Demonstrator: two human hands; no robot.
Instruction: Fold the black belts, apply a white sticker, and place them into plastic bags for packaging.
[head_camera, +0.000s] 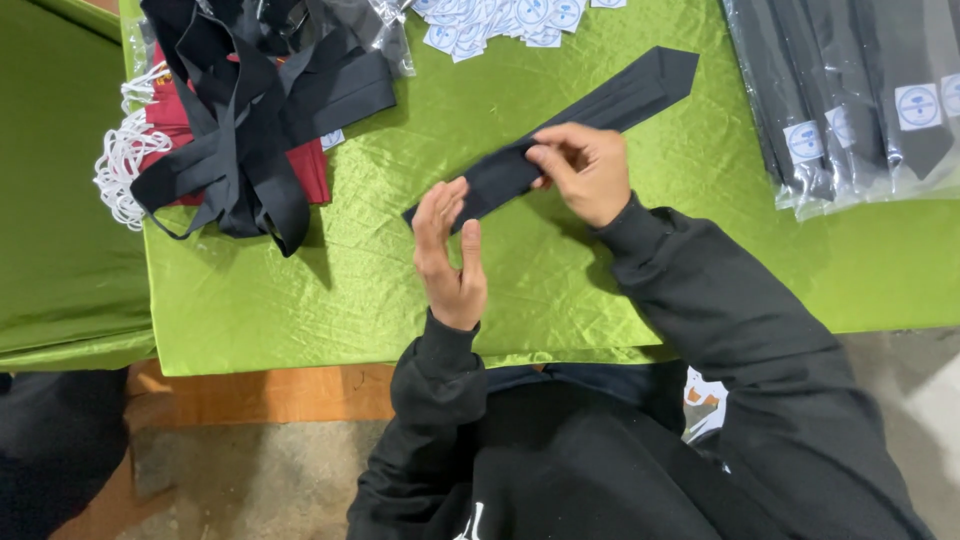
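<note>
The person wore a black long-sleeved top of soft, thick cloth, like a sweatshirt. Both sleeves reached down to the wrists and ended in ribbed cuffs, which sat close around the wrists. The cloth made many folds along the arms, mostly near the elbows. The left hand (452, 250) and the right hand (585, 170) were bare, without gloves, and no ring or watch could be seen. On the front of the top, low at the chest, there was a small white mark. Lower, near the lap, a white patch with some orange showed.
</note>
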